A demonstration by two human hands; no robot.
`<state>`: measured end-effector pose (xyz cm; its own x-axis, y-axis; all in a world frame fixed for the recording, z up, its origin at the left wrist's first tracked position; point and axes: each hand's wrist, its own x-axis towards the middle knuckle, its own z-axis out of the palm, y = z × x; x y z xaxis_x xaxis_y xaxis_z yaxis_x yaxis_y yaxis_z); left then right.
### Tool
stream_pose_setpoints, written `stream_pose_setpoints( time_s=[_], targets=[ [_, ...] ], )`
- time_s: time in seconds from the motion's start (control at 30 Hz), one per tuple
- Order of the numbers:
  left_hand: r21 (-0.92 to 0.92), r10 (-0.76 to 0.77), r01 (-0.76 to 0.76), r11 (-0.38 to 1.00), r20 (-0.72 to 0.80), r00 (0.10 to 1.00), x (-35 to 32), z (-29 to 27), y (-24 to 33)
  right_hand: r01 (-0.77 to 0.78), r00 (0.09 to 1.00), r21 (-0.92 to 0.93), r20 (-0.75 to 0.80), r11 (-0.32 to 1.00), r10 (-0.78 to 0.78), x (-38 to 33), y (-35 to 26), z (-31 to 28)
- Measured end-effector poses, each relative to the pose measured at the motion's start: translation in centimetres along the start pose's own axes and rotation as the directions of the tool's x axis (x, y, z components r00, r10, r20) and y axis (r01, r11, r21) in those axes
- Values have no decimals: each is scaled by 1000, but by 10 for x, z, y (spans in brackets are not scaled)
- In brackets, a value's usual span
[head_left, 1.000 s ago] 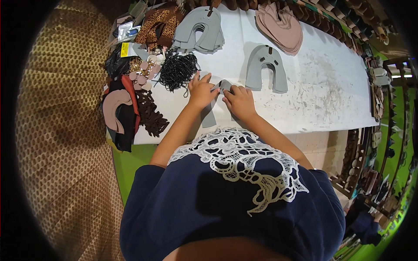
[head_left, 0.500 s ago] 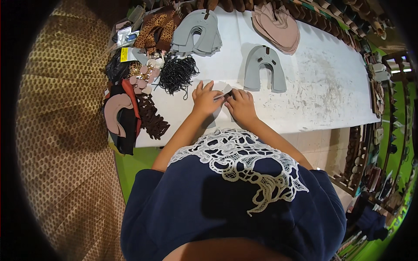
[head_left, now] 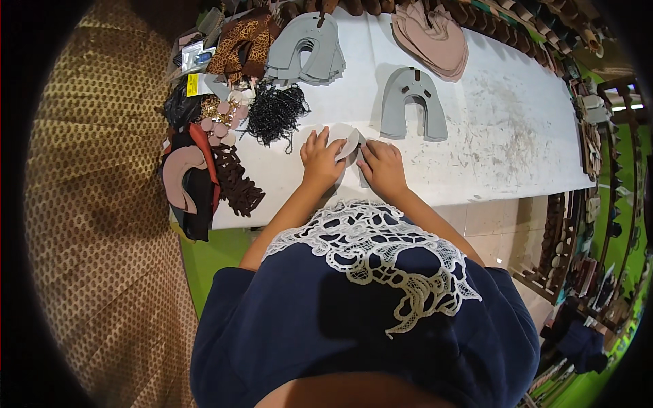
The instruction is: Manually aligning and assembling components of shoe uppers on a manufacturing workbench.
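Observation:
Near the table's front edge, my left hand (head_left: 321,162) pinches a pale grey curved shoe upper piece (head_left: 349,144) between thumb and fingers, its upper part bent up. On the other side, my right hand (head_left: 383,167) has its fingers closed at the same piece's edge, by a small dark spot that I cannot make out. My hands and shadow partly hide the rest of the piece. Just beyond the right hand lies a grey U-shaped shoe upper (head_left: 394,112) with small dark brown tabs on it. A stack of similar grey uppers (head_left: 284,53) lies farther off to the left.
Left of my hands are a heap of black beaded strings (head_left: 275,114), dark brown strips (head_left: 236,183), a pink curved piece (head_left: 174,180) and leopard-print pieces (head_left: 228,54). Pink pieces (head_left: 435,47) are stacked at the back. Shoe-filled racks (head_left: 554,251) stand at the right.
The grey piece between my hands now shows more of its pale face, turned up beside my left thumb. My right hand has shifted slightly to the right.

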<state>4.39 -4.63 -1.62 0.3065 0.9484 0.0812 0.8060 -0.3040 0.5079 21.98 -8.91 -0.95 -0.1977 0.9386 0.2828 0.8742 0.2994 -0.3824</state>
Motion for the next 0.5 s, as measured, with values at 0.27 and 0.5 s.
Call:
stream_pose_setpoints(
  time_s=[0.27,0.5],
  targets=[
    [111,37,-37,993,-1,999,-1,-2,5,21,1000,-20,1,1000,-21,1,-1,-2],
    [69,40,-37,997,-31,999,0,1,4,24,1000,-7,6,1000,-24,1,-4,-4]
  ],
)
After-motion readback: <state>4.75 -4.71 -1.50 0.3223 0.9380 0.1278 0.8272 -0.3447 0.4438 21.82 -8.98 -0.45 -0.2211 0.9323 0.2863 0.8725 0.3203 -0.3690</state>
